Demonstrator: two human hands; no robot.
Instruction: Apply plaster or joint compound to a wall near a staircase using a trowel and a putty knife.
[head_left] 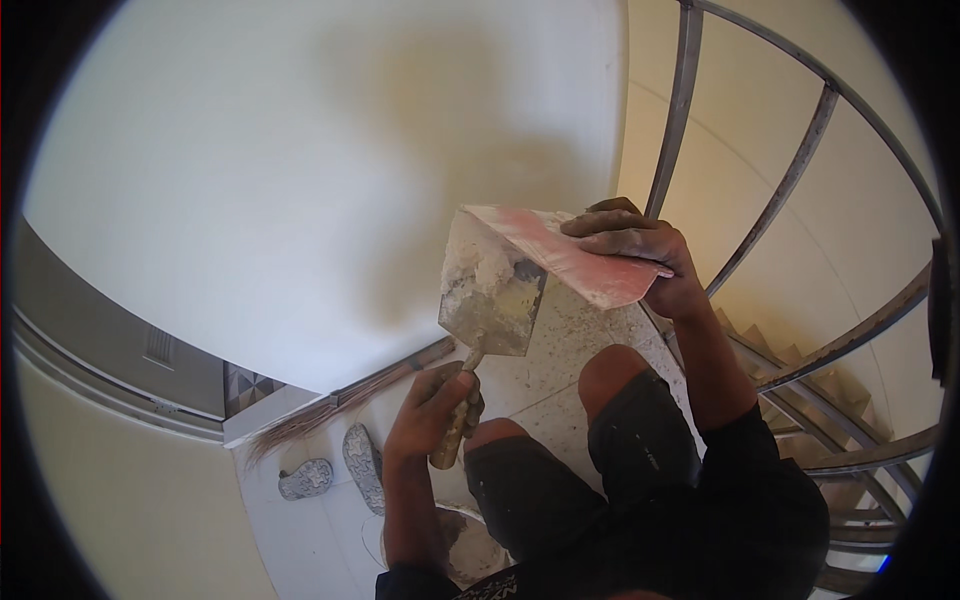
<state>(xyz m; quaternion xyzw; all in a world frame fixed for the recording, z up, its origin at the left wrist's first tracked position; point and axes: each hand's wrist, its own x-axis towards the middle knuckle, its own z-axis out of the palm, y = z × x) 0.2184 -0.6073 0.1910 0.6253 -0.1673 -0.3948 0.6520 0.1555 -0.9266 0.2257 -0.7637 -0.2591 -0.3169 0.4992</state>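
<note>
My left hand [427, 408] is closed round the handle of a metal trowel [508, 318]. Its broad blade points up and carries white, wet-looking plaster [478, 255] mostly along the upper left part. In my right hand [640, 248] is a thin, flat pink plastic spreader [570, 258], gripped by one side with the fingers on top. The spreader is smeared white and tilted, and one long edge meets or overlaps the right side of the trowel blade. Whether the two actually touch along the whole edge I cannot tell. Both hands have pale residue on them.
A smooth white wall [230, 180] fills the far left. Metal railing [800, 170] curves along the right, above descending steps [830, 385]. A broom [340, 400] lies along the wall's foot near grey patterned slippers [306, 479]. A bucket [482, 560] stands by my left forearm.
</note>
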